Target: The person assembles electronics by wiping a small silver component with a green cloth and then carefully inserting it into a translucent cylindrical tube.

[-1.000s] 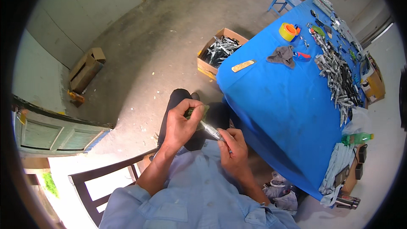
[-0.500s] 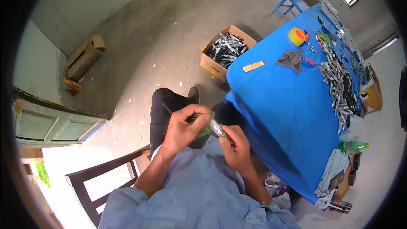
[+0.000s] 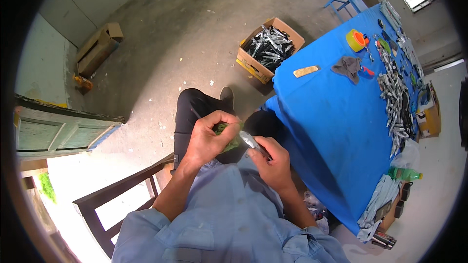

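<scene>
**Hands drawn in over the lap; pad on blade**

Both hands have come slightly closer to the chest since a second ago, and the view has swung so the table sits further right; the grip itself looks unchanged.

Table: blue cloth, well to the right of the hands. Carries a long row of metal pieces along its far side, a grey rag, a yellow tape roll and a tan block.

Box: open cardboard, on the floor just beyond the table's corner, filled with more metal pieces. Out of arm's reach from the chair.

Left hand: curled shut around a green pad, pressing it against the blade.

Right hand: closed on the near end of the blade, pinching it between thumb and fingers. Exact finger placement is hidden.

Blade: small, silvery, held above the lap between the two hands, pad touching its far part.

Risks, as judged:
- Work is done in the air over the knees, unsupported. A slip of the pad would bring left fingertips onto bare metal; if the edge is sharp, a cut.
- Loosened pinch on the right would drop the blade onto the thigh or concrete.
- Pad is small and bunched; it may roll off and leave skin rubbing metal.
</scene>
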Tool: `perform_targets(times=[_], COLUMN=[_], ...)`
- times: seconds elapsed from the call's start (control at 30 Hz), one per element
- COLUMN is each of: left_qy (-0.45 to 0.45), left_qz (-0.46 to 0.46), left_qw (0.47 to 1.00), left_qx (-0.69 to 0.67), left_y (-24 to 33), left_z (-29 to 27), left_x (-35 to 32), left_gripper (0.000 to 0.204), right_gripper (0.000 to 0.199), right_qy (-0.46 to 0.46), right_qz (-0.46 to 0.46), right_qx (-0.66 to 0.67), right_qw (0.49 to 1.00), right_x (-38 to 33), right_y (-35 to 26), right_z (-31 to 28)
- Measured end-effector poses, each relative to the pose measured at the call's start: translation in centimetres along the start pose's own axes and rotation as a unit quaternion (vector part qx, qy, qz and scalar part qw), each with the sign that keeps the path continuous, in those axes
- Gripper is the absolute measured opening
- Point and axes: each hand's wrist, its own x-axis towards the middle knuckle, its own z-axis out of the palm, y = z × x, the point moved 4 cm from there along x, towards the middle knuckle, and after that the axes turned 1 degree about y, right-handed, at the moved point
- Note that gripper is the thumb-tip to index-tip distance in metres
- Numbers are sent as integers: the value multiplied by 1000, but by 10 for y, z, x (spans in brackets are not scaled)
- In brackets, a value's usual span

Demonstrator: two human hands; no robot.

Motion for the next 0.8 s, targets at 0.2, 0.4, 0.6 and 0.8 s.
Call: perform_targets(times=[0.2,0.4,0.6,0.8], left_qy=[12,1,13,71], left_qz=[-1,-2,15,54], left_qw=[1000,1000,1000,996], left_qx=[-12,11,22,-20], left_y=[-6,-5,-10,-17], left_z=[-8,-16,-16,-28], left_x=[0,-5,-6,2], left_gripper=[10,10,10,17], right_gripper=[31,25,25,25], right_qy=[20,-111,-74,-37], right_qz=[19,175,-23,73], right_qx=[-2,157,-16,113], right_qw=[1000,966,997,990], right_x=[-1,-3,2,-9], right_y=[-9,9,-3,5], right_z=[3,5,4,6])
